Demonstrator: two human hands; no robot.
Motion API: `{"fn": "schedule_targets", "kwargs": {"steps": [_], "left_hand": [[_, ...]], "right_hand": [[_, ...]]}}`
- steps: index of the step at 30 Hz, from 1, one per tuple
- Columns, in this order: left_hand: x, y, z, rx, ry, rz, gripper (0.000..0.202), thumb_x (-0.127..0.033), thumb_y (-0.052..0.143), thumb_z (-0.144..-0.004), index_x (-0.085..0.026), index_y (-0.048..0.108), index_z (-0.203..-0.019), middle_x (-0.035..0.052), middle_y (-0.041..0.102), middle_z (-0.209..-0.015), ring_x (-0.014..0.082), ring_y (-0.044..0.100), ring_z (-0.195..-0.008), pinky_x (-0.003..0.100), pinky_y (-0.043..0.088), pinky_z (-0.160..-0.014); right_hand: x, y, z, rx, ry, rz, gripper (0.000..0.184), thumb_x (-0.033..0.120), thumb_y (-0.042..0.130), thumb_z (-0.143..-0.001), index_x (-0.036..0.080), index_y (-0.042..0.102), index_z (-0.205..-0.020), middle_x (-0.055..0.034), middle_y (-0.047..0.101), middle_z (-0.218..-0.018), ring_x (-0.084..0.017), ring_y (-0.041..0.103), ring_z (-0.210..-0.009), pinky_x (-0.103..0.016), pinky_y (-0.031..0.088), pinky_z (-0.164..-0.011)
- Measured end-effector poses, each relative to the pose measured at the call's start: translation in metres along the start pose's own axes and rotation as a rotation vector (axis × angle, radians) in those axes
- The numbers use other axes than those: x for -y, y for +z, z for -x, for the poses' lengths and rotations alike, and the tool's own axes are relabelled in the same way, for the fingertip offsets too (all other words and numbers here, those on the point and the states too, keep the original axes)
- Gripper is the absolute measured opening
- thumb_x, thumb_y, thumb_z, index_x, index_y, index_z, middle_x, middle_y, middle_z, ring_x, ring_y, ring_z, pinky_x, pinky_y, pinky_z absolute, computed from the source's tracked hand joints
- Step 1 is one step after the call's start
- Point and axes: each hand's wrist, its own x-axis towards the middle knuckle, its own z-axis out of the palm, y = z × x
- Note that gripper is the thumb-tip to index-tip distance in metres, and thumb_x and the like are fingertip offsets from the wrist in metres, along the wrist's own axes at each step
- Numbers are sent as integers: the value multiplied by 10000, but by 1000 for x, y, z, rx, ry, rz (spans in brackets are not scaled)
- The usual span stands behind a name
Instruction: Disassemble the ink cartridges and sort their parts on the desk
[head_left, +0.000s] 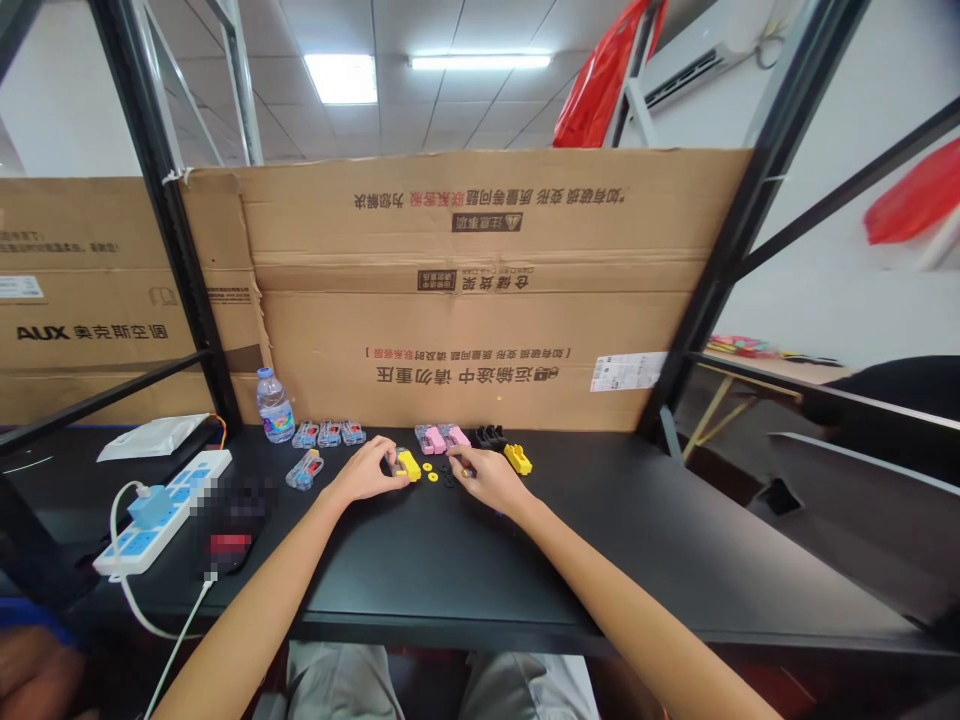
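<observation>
My left hand (370,470) rests on the black desk, thumb and fingers closed around a small yellow plastic piece (408,464) with a clear part at its left. My right hand (489,478) is just to the right, its fingertips pinched together; what they hold is too small to make out. Between the hands lie small yellow rings (433,477) and small black rings (448,470). Behind them are pink-and-clear pieces (434,440) and black pieces (491,436). Another yellow piece (517,459) sits beyond my right hand.
Several clear plastic pieces (328,434) lie left of my hands, near a water bottle (276,406). Farther left are a power strip (169,510) with a white cable and a phone (236,530). A cardboard panel (465,320) stands along the desk's back, between black metal posts (731,235).
</observation>
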Motion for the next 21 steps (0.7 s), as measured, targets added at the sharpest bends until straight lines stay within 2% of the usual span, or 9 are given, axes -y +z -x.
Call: {"fn": "schedule_targets", "kwargs": {"steps": [5,12,17,21], "left_hand": [[-3,3,0,-39,-62,18,424,-393,866,-714,-241,534,-929,46,625,-1132,260,576,-1124,384,482,-999],[-16,13,-1,-110,-50,143,414,-461,838,-789,-255,572,-1030,32,689,-1134,236,607,-1077,366,505,-948],[-24,19,-2,-65,-28,221,441,-512,843,-793,-261,608,-1069,20,716,-1118,217,644,-1043,355,516,-954],[-25,19,-5,17,0,346,407,-523,804,-834,-256,595,-1059,10,735,-1085,197,666,-968,336,521,-909]], "right_hand": [[10,13,6,-8,-102,-41,294,336,568,-1011,233,725,-1238,-21,750,-762,-182,696,-654,-265,500,-701],[16,15,5,38,-161,10,485,392,652,-986,202,640,-1433,-27,752,-779,-175,678,-627,-241,453,-623],[12,10,4,27,-188,50,323,328,616,-998,219,709,-1287,-43,765,-800,-179,689,-656,-241,432,-636],[12,9,6,57,-205,71,279,293,622,-979,191,718,-1220,-56,766,-793,-191,689,-663,-250,411,-615]]}}
